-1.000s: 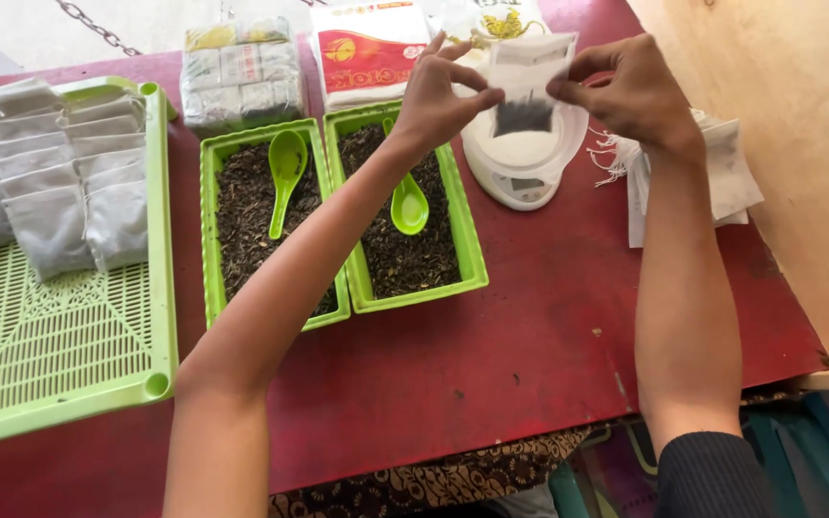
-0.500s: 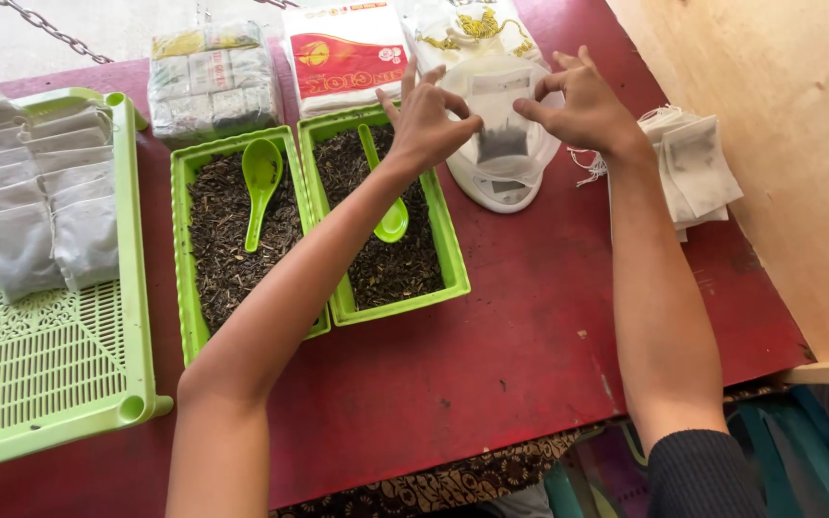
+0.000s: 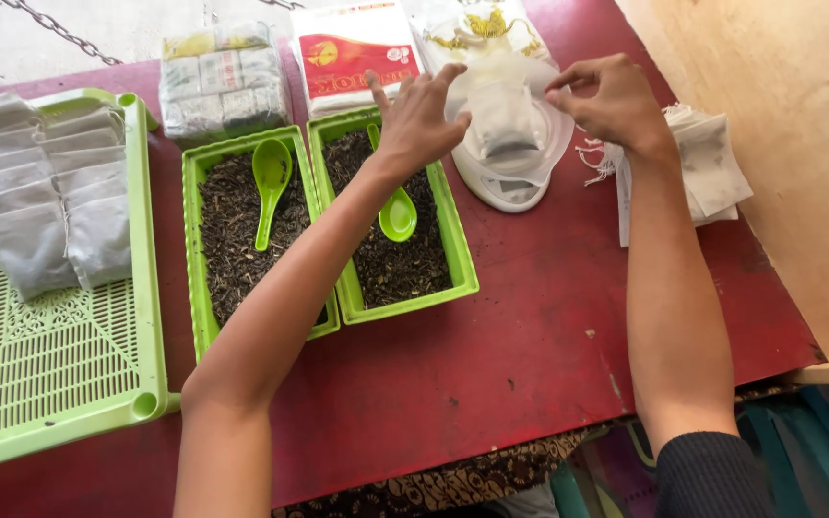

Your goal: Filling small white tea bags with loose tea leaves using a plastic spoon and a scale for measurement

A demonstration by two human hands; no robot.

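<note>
We note both hands raised over a small white scale (image 3: 501, 182) at the far side of the red table (image 3: 491, 364). A filled white tea bag (image 3: 506, 117) lies on the scale's clear dish. The left hand (image 3: 419, 120) hovers at the bag's left edge, fingers spread and slightly curled; we cannot tell whether a fingertip touches the bag. The right hand (image 3: 611, 101) sits just right of the bag, fingers bent toward each other in a loose pinch, nothing visibly held between them. Beneath the left forearm, two green trays of dark loose tea stand side by side: the right tray (image 3: 453, 240) with a green spoon (image 3: 397, 213) partly hidden by the wrist, the left tray (image 3: 194, 249) with a second green spoon (image 3: 269, 182) lying on the leaves. Far left, a large green slotted tray (image 3: 59, 384) carries rows of filled bags (image 3: 40, 201). A stack of empty bags (image 3: 712, 173) lies by the right wrist. Packaged goods (image 3: 223, 82) line the table's far edge.
</note>
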